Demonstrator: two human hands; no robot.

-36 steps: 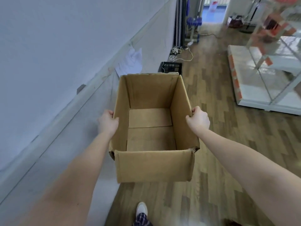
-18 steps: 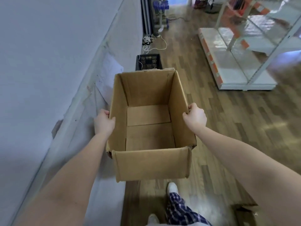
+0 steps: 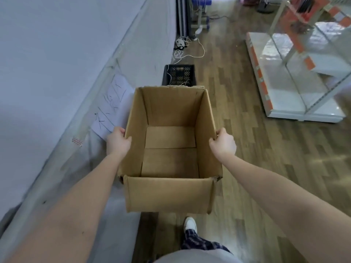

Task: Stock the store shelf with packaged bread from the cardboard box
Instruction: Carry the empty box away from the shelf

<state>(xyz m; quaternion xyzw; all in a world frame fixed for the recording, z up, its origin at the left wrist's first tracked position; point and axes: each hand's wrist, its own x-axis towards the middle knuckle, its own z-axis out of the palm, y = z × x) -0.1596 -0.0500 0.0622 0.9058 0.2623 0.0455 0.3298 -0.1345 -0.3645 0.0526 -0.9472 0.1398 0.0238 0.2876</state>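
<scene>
Wood-plank floor (image 3: 247, 149), grey wall (image 3: 47, 54) alongside, white shelf unit (image 3: 303, 103) ahead — left hand (image 3: 118, 141) and right hand (image 3: 223, 144) curl clamped over the empty cardboard box (image 3: 169, 194) rims.

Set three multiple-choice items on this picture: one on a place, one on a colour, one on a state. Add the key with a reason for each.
1. Where does the black crate stand?
A. On the floor beyond the cardboard box, by the wall
B. On top of a table
C. Inside the box

2. What colour is the shoe seen below the box?
A. Red
B. White
C. Black

3. In what state is the box?
A. Filled with bread
B. Taped closed
C. Open and empty

Key:
1 A: the crate sits on the wood floor past the box's far edge, next to the wall.
2 B: the shoe is plainly white.
3 C: the top is open and only the bare cardboard bottom shows, while the left hand and right hand grip its side walls.
</scene>
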